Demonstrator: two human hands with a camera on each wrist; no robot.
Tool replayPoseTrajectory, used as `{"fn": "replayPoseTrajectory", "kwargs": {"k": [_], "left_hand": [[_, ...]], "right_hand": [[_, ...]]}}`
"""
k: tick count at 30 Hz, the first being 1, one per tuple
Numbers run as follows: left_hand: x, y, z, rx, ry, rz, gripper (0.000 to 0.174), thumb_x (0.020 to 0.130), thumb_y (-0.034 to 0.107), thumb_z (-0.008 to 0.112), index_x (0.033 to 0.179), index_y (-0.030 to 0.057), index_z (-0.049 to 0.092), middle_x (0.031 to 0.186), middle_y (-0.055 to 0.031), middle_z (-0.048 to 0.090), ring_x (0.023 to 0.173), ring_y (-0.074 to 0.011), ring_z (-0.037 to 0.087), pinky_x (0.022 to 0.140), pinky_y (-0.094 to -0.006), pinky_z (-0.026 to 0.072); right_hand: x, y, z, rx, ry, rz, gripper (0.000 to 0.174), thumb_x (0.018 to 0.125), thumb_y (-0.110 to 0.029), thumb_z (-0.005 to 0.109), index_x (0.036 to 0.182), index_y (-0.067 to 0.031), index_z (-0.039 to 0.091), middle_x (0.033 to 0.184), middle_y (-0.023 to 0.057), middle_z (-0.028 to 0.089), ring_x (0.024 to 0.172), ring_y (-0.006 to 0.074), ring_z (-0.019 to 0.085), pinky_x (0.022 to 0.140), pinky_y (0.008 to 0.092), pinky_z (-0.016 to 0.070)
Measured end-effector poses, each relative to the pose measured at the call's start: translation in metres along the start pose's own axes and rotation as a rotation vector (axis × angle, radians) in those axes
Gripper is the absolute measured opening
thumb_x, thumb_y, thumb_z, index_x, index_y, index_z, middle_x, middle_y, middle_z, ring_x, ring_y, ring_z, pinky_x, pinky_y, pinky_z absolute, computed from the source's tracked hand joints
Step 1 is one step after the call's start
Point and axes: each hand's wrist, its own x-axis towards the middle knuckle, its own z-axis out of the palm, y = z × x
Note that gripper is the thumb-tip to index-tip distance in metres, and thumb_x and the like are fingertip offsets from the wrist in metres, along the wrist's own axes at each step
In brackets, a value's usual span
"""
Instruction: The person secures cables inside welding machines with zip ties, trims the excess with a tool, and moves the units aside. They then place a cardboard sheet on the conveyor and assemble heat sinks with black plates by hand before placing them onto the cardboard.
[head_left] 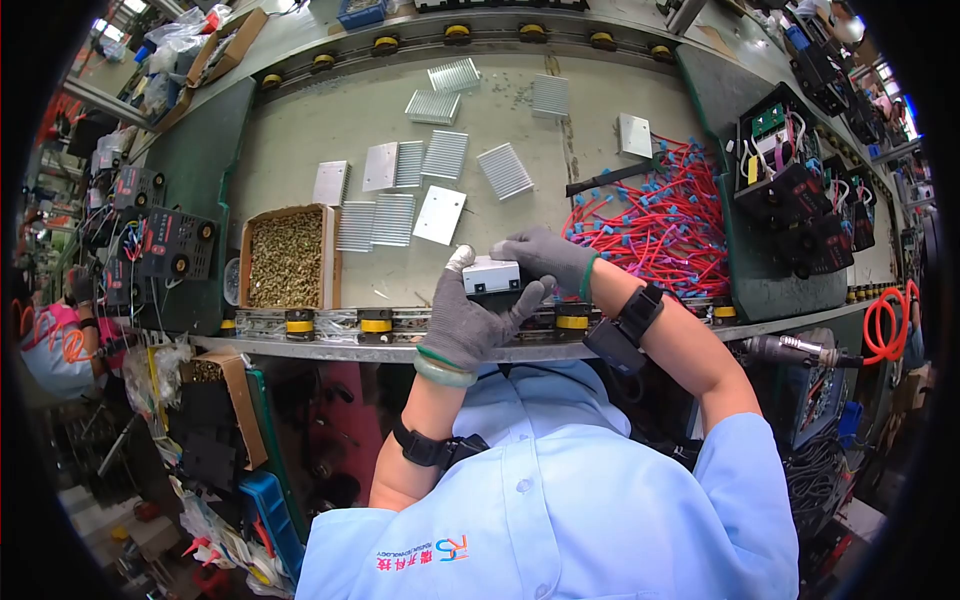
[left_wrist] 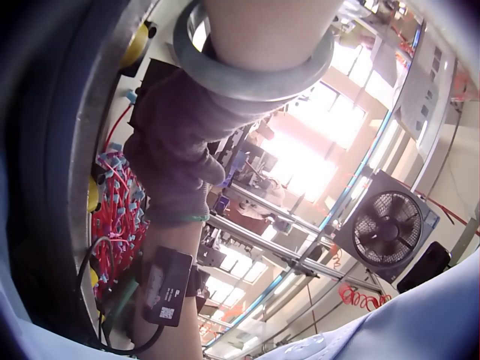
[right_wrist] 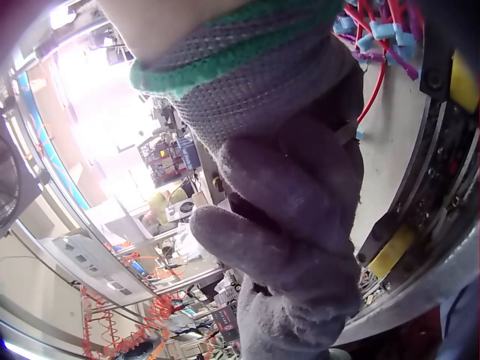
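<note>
My gloved left hand (head_left: 468, 318) holds a pale metal block (head_left: 492, 277) with a dark underside and small dark notches along its front edge, close over the bench's near edge. From the right, my gloved right hand (head_left: 548, 258) has its fingertips at the block's far top edge. In the right wrist view, the fingers (right_wrist: 289, 195) of that hand are bent; the block itself is hidden there. Several finned heat sinks (head_left: 445, 155) lie beyond the hands, some with the flat face up, like the nearest heat sink (head_left: 439, 215).
A cardboard box (head_left: 333, 262) of small brass-coloured parts stands at the left. Red wires (head_left: 650, 225) with blue connectors are heaped at the right. Dark green boards (head_left: 195, 200) flank the work surface, with black devices (head_left: 178, 243) on the left one. A power screwdriver (head_left: 790, 349) lies at the right edge.
</note>
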Motion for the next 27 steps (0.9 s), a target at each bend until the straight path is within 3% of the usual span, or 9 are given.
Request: {"fn": "replayPoseTrajectory", "kwargs": {"k": [12,27], "left_hand": [[0.004,-0.001,0.001,0.061,-0.065,0.051,0.063,0.092,0.045,0.055,0.13,-0.004,0.041,0.124,-0.0277,0.05,0.109,-0.0464,0.057,0.083,-0.0465,0.0601],[0.004,-0.001,-0.003,0.072,-0.116,0.059,0.066,0.093,0.045,0.054,0.133,-0.0043,0.039,0.127,-0.0295,0.046,0.113,-0.0448,0.054,0.085,-0.0454,0.0595]], "right_hand": [[-0.004,-0.017,0.0,-0.029,-0.008,-0.003,0.038,0.088,-0.038,0.063,0.093,-0.0005,0.068,0.079,0.0032,0.064,0.066,0.0091,0.056,0.057,0.0252,0.0462],[-0.002,-0.014,-0.001,-0.062,0.022,-0.018,0.036,0.088,-0.037,0.063,0.09,-0.0009,0.068,0.076,0.0025,0.064,0.062,0.0087,0.055,0.054,0.0251,0.045]]}}
